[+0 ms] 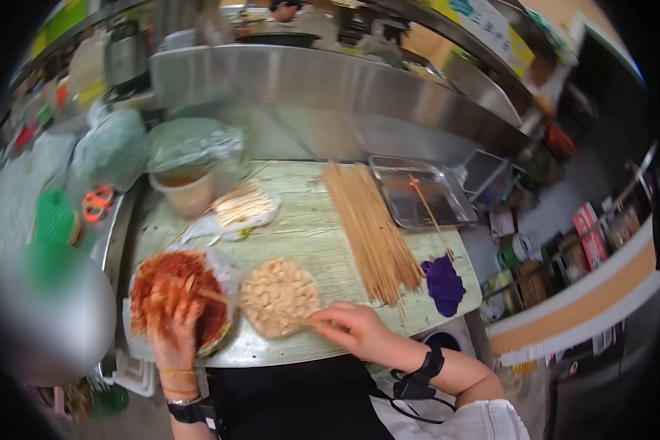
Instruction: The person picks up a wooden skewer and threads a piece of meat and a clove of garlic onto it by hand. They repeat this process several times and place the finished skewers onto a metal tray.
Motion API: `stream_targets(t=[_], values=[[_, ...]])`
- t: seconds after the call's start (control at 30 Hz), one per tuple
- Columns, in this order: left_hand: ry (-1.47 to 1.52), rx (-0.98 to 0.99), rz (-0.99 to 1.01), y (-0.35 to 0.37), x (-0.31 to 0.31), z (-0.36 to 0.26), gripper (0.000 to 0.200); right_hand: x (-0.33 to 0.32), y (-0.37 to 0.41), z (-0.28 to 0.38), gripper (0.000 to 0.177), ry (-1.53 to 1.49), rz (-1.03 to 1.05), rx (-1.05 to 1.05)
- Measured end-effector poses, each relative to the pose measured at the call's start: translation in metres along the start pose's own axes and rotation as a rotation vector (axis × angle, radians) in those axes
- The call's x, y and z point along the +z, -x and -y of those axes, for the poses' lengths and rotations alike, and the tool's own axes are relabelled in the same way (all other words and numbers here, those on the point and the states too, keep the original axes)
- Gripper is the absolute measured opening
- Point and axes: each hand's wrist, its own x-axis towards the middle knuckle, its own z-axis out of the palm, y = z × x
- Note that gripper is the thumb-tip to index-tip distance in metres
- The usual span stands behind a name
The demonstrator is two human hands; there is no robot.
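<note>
My left hand [170, 326], smeared with red sauce, is over a bowl of red-coated meat [214, 315], its fingers closed round a piece of that meat. The pointed end of a thin wooden skewer [260, 309] reaches those fingers; blur hides whether it pierces the piece. At the other end of the skewer, my right hand [350, 328] grips it between thumb and fingers. Beneath the skewer sits a round bowl of pale, cut pieces [279, 290], close beside the red meat.
Loose bare skewers [370, 227] lie right of centre. Past them are a metal tray [422, 194], one skewer with a red piece on its end [427, 202] and a purple cloth [444, 286]. A plastic tub [183, 192], thinner sticks [243, 205] and orange-handled scissors [97, 204] are at left.
</note>
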Motion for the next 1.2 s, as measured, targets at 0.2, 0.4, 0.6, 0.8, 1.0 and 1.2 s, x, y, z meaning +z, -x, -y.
stream_targets(t=[0.2,0.4,0.6,0.8,1.0,1.2], values=[[-0.445,0.202,-0.074,-0.005,0.001,0.003,0.047,-0.098,0.018,-0.102,0.026,0.124,-0.603,0.326],[-0.64,0.262,-0.096,0.001,-0.004,0.005,0.045,-0.186,0.004,-0.236,0.02,0.819,-0.718,0.393],[-0.737,0.294,-0.1,0.002,0.0,0.007,0.045,-0.172,-0.027,-0.206,0.007,0.982,-0.625,0.241],[-0.79,0.29,-0.161,0.004,0.013,0.011,0.033,-0.107,-0.071,-0.186,0.013,0.568,-0.23,0.474],[-0.749,0.279,-0.152,0.006,0.013,0.009,0.032,-0.105,-0.081,-0.218,0.016,0.47,-0.03,0.689],[-0.743,0.256,-0.151,0.005,0.009,0.009,0.033,-0.121,-0.065,-0.218,0.017,-0.058,-0.183,0.741]])
